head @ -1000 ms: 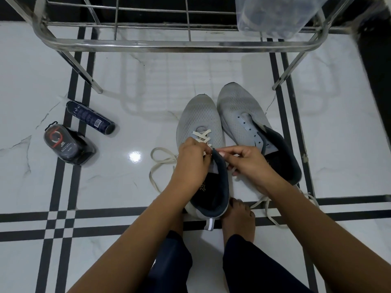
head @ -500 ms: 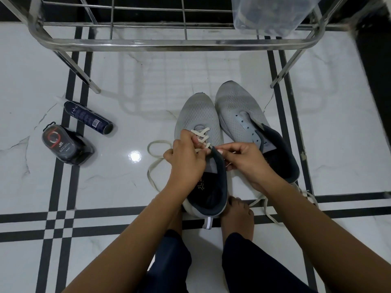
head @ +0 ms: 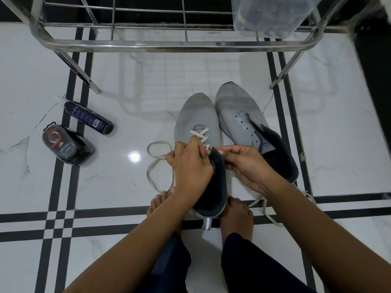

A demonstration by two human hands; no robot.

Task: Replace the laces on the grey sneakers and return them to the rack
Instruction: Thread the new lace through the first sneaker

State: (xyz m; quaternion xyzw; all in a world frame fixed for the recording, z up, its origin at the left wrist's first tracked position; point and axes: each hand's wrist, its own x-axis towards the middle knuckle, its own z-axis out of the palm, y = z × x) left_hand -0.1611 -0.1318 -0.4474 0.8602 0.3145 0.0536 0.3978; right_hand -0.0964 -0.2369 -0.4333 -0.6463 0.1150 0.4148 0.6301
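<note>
Two grey mesh sneakers stand side by side on the tiled floor. The left sneaker [head: 195,117] has a cream lace [head: 200,135] crossed through its lowest eyelets. My left hand [head: 190,166] pinches that lace over the sneaker's tongue, and the lace's slack loops on the floor to the left [head: 156,163]. My right hand [head: 245,163] grips the dark collar and tongue of the same sneaker. The right sneaker [head: 237,111] has bare eyelets and no lace. Another cream lace [head: 266,210] trails on the floor beneath my right forearm.
A steel rack [head: 169,44] stands just beyond the sneakers, with a clear plastic box [head: 273,15] on its right end. A dark spray can [head: 87,118] and a shoe-polish pack [head: 63,145] lie at left. My bare feet [head: 237,216] flank the left sneaker's heel.
My left hand has drawn the lace up and left, tightening the crossing over the lower eyelets. The slack loop on the floor has shifted. My right hand stays on the collar.
</note>
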